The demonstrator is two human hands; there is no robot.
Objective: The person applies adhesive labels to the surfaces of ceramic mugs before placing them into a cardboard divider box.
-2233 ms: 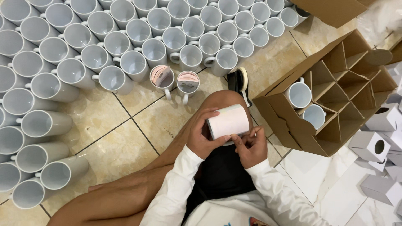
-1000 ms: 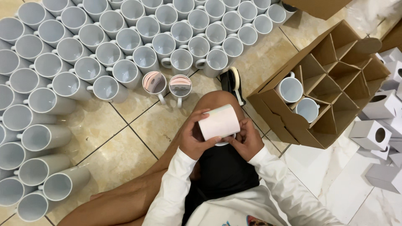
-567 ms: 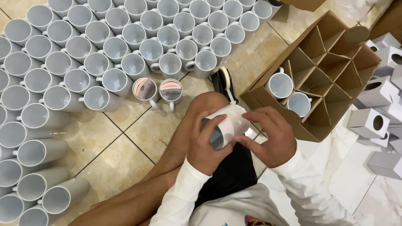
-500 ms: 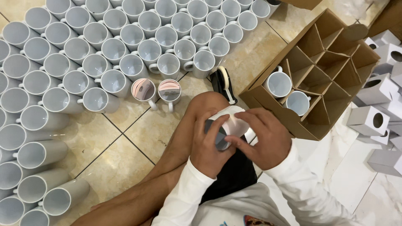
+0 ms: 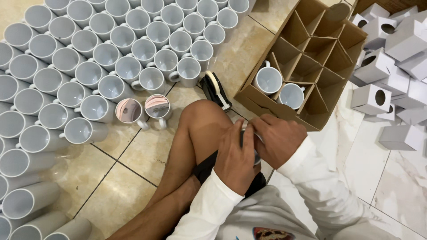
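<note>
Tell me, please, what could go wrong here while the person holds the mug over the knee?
1. Both the left hand and right hand cover the mug above the hard tiled floor; a slip could chip it.
2. The rows of white mugs stand tightly packed near the bent knee; a leg movement might knock the two pink-lined mugs.
3. The tape dispenser beside the knee could be kicked.
</note>
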